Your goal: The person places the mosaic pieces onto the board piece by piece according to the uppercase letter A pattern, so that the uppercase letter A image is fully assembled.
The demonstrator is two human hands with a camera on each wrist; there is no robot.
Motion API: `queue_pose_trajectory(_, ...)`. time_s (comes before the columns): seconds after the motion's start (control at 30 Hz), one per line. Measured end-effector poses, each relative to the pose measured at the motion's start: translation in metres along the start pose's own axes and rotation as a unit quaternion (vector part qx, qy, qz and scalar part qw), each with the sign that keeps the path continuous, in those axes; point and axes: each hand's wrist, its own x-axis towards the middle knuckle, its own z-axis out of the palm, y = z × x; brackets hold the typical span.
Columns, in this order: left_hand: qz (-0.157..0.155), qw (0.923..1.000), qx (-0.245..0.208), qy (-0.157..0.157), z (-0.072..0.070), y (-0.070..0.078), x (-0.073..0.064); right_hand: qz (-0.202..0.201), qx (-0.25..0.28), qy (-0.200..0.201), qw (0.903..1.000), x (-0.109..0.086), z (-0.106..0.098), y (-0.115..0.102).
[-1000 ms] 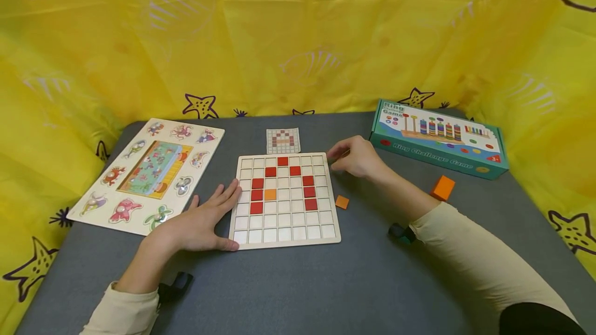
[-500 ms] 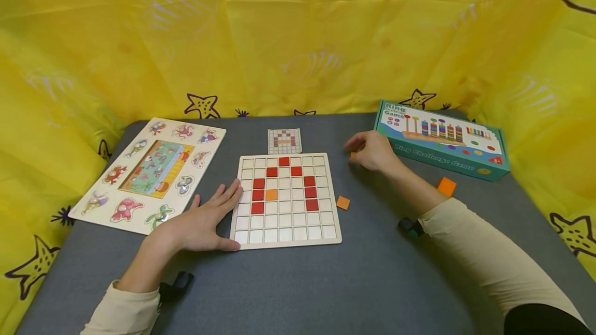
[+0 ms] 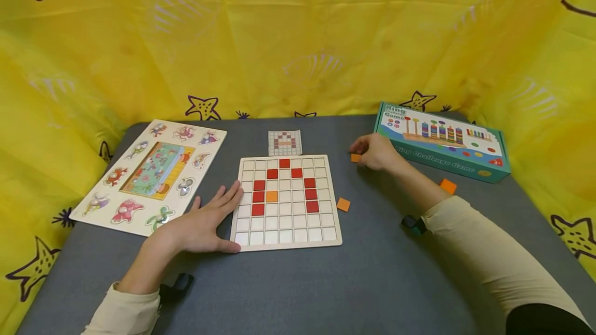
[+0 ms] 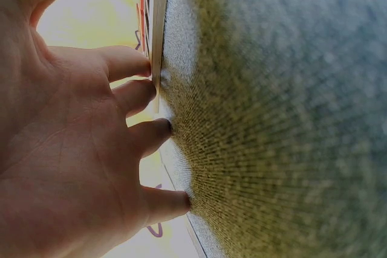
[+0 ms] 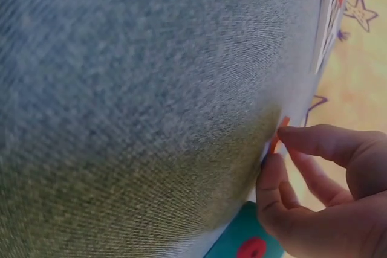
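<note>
A wooden grid board (image 3: 287, 248) lies flat on the table, with several red square tiles (image 3: 258, 196) and one orange tile (image 3: 272, 196) in its cells. My left hand (image 3: 200, 226) rests along the board's left edge, fingers spread; in the left wrist view its fingertips touch the board's side and the table. Right of the board, my right hand (image 3: 376, 152) pinches a small orange tile (image 3: 356, 158) down at the table. The right wrist view shows that tile (image 5: 279, 138) between thumb and fingers. Another loose orange tile (image 3: 343, 204) lies close to the board's right edge.
Behind the board is a small pattern card (image 3: 285, 151). At left lies a sea-animal peg puzzle (image 3: 149, 224). The green Ring Challenge Game box (image 3: 447, 162) stands beyond my right hand. An orange block (image 3: 448, 186) sits near my right forearm. Yellow curtain surrounds the table.
My right hand has moved right from beside the board's upper right corner to the orange tile and now pinches it. The left hand and the tiles on the board stay in place.
</note>
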Motion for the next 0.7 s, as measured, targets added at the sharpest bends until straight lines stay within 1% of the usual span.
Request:
queue_pose_trajectory(0.37,-0.003,1.0,0.001,-0.003,-0.0001,0.0003,0.0007,0.005,0.01,-0.002,0.9999,0.0015,0.0001,0.0058)
queue_pose_trajectory(0.7,0.0,1.0,0.0,0.0,0.0,0.001,0.0,0.016,0.041,0.003,0.999,-0.0031,-0.0008,0.0086)
